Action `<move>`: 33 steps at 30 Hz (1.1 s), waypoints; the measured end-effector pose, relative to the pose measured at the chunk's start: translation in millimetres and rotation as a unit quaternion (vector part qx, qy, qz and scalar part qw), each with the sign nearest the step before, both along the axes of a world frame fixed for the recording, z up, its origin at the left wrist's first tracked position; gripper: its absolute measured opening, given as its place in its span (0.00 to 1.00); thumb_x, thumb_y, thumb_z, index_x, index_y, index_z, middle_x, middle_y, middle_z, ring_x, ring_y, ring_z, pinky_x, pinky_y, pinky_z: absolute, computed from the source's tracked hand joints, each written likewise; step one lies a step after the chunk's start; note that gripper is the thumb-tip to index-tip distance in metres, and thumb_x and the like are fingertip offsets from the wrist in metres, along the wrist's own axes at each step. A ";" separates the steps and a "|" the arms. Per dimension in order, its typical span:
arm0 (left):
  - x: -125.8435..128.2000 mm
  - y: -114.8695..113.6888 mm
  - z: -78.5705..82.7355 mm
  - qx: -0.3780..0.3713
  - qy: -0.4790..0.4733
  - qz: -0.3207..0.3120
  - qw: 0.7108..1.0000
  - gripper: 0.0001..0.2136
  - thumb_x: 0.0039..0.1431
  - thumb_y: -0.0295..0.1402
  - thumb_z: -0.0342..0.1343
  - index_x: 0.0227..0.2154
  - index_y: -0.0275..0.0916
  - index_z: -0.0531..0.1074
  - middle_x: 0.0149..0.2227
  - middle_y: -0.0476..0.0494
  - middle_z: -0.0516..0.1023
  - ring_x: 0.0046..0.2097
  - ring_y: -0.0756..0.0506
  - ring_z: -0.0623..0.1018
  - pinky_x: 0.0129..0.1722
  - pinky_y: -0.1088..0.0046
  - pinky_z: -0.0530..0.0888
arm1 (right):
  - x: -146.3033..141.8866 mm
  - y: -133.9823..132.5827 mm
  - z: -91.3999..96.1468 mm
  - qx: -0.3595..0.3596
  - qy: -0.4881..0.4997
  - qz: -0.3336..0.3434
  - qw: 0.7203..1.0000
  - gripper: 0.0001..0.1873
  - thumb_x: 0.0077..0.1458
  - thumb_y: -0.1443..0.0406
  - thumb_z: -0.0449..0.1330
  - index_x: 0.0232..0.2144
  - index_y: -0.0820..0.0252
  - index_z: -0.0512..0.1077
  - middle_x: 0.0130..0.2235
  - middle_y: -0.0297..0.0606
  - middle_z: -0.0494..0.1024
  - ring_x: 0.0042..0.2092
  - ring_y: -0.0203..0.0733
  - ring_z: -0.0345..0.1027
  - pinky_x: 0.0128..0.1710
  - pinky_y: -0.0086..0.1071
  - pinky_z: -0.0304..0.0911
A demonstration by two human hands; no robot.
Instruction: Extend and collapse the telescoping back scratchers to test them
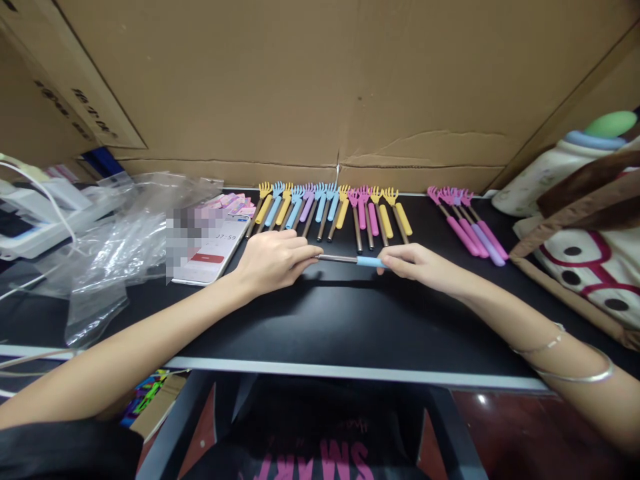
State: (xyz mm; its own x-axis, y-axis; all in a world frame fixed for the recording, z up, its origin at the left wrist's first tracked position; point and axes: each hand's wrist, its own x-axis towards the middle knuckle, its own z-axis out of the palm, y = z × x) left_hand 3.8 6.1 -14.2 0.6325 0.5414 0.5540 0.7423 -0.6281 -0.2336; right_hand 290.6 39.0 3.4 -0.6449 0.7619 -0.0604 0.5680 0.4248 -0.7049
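Note:
A back scratcher point(340, 258) with a metal rod and a light blue sleeve is held level above the black table. My left hand point(277, 261) pinches its rod end; whether a claw is there is hidden by the fingers. On the other end, my right hand point(413, 263) is closed around the blue sleeve. Behind them lies a row of back scratcher parts: claws on metal rods, with blue, yellow, pink and purple handles point(373, 219) between or beside them. To the right, several back scratchers point(467, 233) with pink and purple handles lie side by side, their claws pointing away.
A phone point(227, 248) lies left of my left hand, near clear plastic bags point(133, 223) and a white device point(45, 220) with cables. A cardboard wall point(320, 87) stands behind the table. At the right are a cloth bag point(595, 253) and a bottle-shaped item point(545, 170).

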 end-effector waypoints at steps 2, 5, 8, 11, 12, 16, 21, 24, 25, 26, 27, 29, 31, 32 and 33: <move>-0.3 0.4 -0.9 -0.007 -0.002 -0.006 1.000 0.13 0.65 0.37 0.46 0.37 0.42 0.76 0.26 0.49 0.76 0.30 0.49 0.73 0.24 0.73 0.60 | -1.1 -0.8 0.5 0.027 -0.003 -0.007 1.000 0.25 0.55 0.47 0.51 0.28 0.62 0.73 0.25 0.35 0.69 0.29 0.34 0.60 0.32 0.29 0.56; -0.5 1.2 -2.3 -0.026 -0.005 -0.004 1.000 0.13 0.66 0.37 0.46 0.37 0.42 0.76 0.26 0.48 0.76 0.31 0.49 0.73 0.24 0.73 0.60 | -3.1 -3.4 1.6 0.058 -0.013 -0.019 0.998 0.23 0.56 0.49 0.50 0.27 0.61 0.72 0.29 0.36 0.74 0.33 0.37 0.65 0.37 0.30 0.57; -0.5 1.7 -3.2 -0.028 -0.002 0.002 1.000 0.14 0.66 0.37 0.45 0.37 0.42 0.76 0.26 0.48 0.76 0.32 0.49 0.74 0.24 0.73 0.60 | -4.8 -7.2 2.0 0.092 -0.029 -0.034 0.995 0.22 0.57 0.51 0.49 0.27 0.60 0.72 0.29 0.35 0.75 0.32 0.37 0.66 0.36 0.30 0.58; -0.3 1.9 -3.6 -0.032 -0.008 -0.001 0.999 0.13 0.65 0.37 0.46 0.37 0.43 0.76 0.27 0.49 0.76 0.32 0.49 0.75 0.24 0.73 0.60 | -6.1 -11.1 1.6 0.134 -0.043 -0.044 0.989 0.20 0.58 0.52 0.49 0.27 0.60 0.73 0.27 0.35 0.75 0.28 0.35 0.64 0.32 0.28 0.56; -0.3 1.9 -3.6 -0.036 -0.013 -0.002 0.999 0.13 0.65 0.37 0.46 0.37 0.43 0.76 0.27 0.49 0.77 0.32 0.49 0.75 0.24 0.73 0.61 | -6.4 -12.3 1.3 0.147 -0.047 -0.046 0.987 0.20 0.58 0.53 0.49 0.27 0.59 0.73 0.27 0.34 0.75 0.27 0.34 0.63 0.30 0.28 0.56; -0.3 1.7 -4.0 -0.058 -0.032 -0.010 0.998 0.12 0.65 0.37 0.47 0.37 0.43 0.76 0.28 0.50 0.78 0.33 0.49 0.76 0.25 0.74 0.62 | -6.7 -15.7 -0.8 0.201 -0.072 -0.061 0.975 0.19 0.58 0.52 0.50 0.29 0.58 0.73 0.23 0.32 0.73 0.22 0.32 0.59 0.26 0.27 0.52; 0.7 1.2 -5.2 -0.099 -0.058 -0.007 0.993 0.11 0.64 0.37 0.49 0.37 0.43 0.77 0.31 0.50 0.79 0.35 0.48 0.78 0.27 0.74 0.63 | -5.3 -17.6 -4.5 0.283 -0.103 -0.070 0.951 0.20 0.58 0.50 0.49 0.31 0.56 0.74 0.21 0.32 0.72 0.20 0.33 0.60 0.25 0.27 0.50; 1.9 0.0 -5.0 -0.136 -0.073 0.001 0.988 0.11 0.64 0.38 0.49 0.38 0.44 0.77 0.34 0.50 0.80 0.36 0.48 0.79 0.29 0.75 0.65 | -4.0 -17.9 -5.9 0.338 -0.121 -0.073 0.931 0.22 0.59 0.49 0.48 0.31 0.55 0.74 0.20 0.32 0.72 0.21 0.33 0.61 0.25 0.28 0.50; 2.2 -0.5 -4.7 -0.150 -0.077 0.000 0.986 0.11 0.64 0.38 0.49 0.38 0.44 0.77 0.35 0.50 0.81 0.37 0.47 0.79 0.29 0.76 0.65 | -3.5 -18.0 -6.2 0.356 -0.126 -0.071 0.923 0.22 0.59 0.49 0.47 0.31 0.55 0.74 0.20 0.32 0.72 0.21 0.34 0.62 0.26 0.28 0.51; 2.5 -1.0 -4.2 -0.165 -0.081 0.000 0.983 0.12 0.64 0.39 0.49 0.39 0.44 0.77 0.36 0.50 0.81 0.37 0.47 0.79 0.30 0.76 0.66 | -3.0 -18.1 -6.2 0.375 -0.129 -0.069 0.916 0.22 0.59 0.49 0.47 0.32 0.55 0.74 0.20 0.33 0.73 0.22 0.34 0.63 0.26 0.28 0.52; 2.7 -1.4 -3.6 -0.182 -0.084 -0.001 0.980 0.12 0.64 0.39 0.48 0.40 0.44 0.77 0.37 0.50 0.81 0.38 0.47 0.79 0.31 0.76 0.66 | -2.4 -18.2 -6.2 0.391 -0.131 -0.065 0.909 0.22 0.60 0.49 0.47 0.32 0.55 0.74 0.21 0.33 0.73 0.23 0.34 0.64 0.27 0.28 0.52; 2.8 -1.9 -2.2 -0.219 -0.087 -0.002 0.972 0.13 0.65 0.41 0.47 0.41 0.45 0.76 0.39 0.51 0.81 0.39 0.47 0.79 0.32 0.76 0.67 | -1.4 -18.5 -6.2 0.420 -0.133 -0.053 0.896 0.22 0.60 0.49 0.47 0.33 0.55 0.74 0.23 0.34 0.75 0.24 0.34 0.66 0.28 0.28 0.54; 2.6 -1.7 -0.8 -0.254 -0.090 -0.003 0.963 0.14 0.65 0.42 0.47 0.41 0.46 0.76 0.40 0.52 0.81 0.40 0.47 0.79 0.33 0.76 0.67 | -0.6 -18.8 -6.5 0.449 -0.130 -0.041 0.883 0.21 0.61 0.50 0.48 0.33 0.56 0.74 0.25 0.35 0.77 0.26 0.34 0.68 0.29 0.28 0.55; 2.4 -1.6 -0.1 -0.268 -0.092 -0.003 0.959 0.14 0.65 0.42 0.47 0.41 0.46 0.76 0.40 0.52 0.81 0.40 0.47 0.79 0.33 0.76 0.67 | -0.5 -18.9 -6.7 0.465 -0.127 -0.038 0.875 0.20 0.61 0.51 0.49 0.33 0.56 0.74 0.27 0.35 0.78 0.27 0.34 0.69 0.29 0.27 0.55; 2.3 -1.4 0.6 -0.278 -0.093 -0.004 0.956 0.14 0.65 0.42 0.46 0.41 0.46 0.76 0.40 0.52 0.81 0.40 0.47 0.79 0.34 0.76 0.67 | -0.5 -19.1 -7.1 0.481 -0.123 -0.036 0.867 0.20 0.60 0.51 0.49 0.33 0.57 0.74 0.27 0.34 0.78 0.28 0.34 0.70 0.29 0.27 0.55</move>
State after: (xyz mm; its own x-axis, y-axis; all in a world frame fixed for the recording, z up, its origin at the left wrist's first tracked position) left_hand 6.0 4.7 -13.6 0.5564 0.7808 0.2842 0.7337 -0.6222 0.2731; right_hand 290.1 19.9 -3.7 -0.6518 0.5739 0.4958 0.7000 0.7068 0.1021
